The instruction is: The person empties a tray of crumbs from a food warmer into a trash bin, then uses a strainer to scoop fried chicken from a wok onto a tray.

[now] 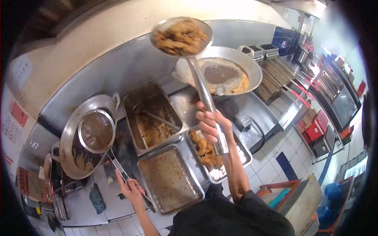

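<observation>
My right hand [213, 122] grips the long metal handle of a skimmer [201, 80], raised high in front of the wall. Browned fried pieces [180, 37] are heaped in its bowl. My left hand [132, 191] is closed round the handle of a round fine-mesh strainer [97, 131]. That strainer is held over a large wok [67, 151] on the left, which has dark oil and some pale pieces in it. Behind the skimmer, a second wok [256, 74] contains dark, foamy oil.
Between the woks stands a deep pan [130, 114] with oily crumbs and a utensil in it. Nearer me are a shallow stained tray [199, 193] and a tray [248, 157] of fried pieces. Fryer baskets [275, 74] with red handles sit to the right. A dark cloth [97, 199] lies on the left counter.
</observation>
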The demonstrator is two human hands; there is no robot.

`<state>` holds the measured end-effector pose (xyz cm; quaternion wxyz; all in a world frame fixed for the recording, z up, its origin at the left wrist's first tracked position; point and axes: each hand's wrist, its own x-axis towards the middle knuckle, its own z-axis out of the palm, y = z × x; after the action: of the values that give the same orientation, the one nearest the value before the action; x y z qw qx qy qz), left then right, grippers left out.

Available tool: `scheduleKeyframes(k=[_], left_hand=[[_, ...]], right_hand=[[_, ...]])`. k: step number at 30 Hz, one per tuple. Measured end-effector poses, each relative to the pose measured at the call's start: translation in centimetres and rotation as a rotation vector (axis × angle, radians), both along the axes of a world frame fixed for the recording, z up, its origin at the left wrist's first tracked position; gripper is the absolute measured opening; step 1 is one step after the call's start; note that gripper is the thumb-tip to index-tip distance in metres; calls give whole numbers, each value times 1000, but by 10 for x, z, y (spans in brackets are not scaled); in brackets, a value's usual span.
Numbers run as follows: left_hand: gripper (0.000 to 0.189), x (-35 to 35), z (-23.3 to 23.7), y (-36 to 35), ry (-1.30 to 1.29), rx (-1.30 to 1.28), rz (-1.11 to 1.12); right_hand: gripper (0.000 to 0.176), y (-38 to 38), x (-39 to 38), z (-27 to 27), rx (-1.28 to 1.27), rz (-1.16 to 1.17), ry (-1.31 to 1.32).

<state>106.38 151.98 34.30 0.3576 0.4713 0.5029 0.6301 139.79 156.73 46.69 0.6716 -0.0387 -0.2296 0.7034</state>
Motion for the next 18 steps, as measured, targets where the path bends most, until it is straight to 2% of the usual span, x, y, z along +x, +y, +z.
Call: scheduleKeyframes(k=[2,4,8,10,12,16,18], left_hand=[[54,26,-5,11,14,-1,-8],[54,62,-3,26,67,-5,-1],[57,135,-4,30,28,-108,0],[63,163,-13,27,50,-119,12],[58,183,-17,21,66,-134,-12],[59,215,-12,26,108,-156,1],[59,227,-9,38,126,-157,-1]], right_hand=[[27,-1,52,-15,-30,-48,-102],[26,-4,105,-28,-20,-49,-77],[20,-8,174,-55,-184,-124,-6],[20,0,208,-74,-153,-122,9],[21,4,229,-86,-157,-104,83],[21,9,252,-109,-193,-75,84],[21,13,258,-111,-219,-29,174]])
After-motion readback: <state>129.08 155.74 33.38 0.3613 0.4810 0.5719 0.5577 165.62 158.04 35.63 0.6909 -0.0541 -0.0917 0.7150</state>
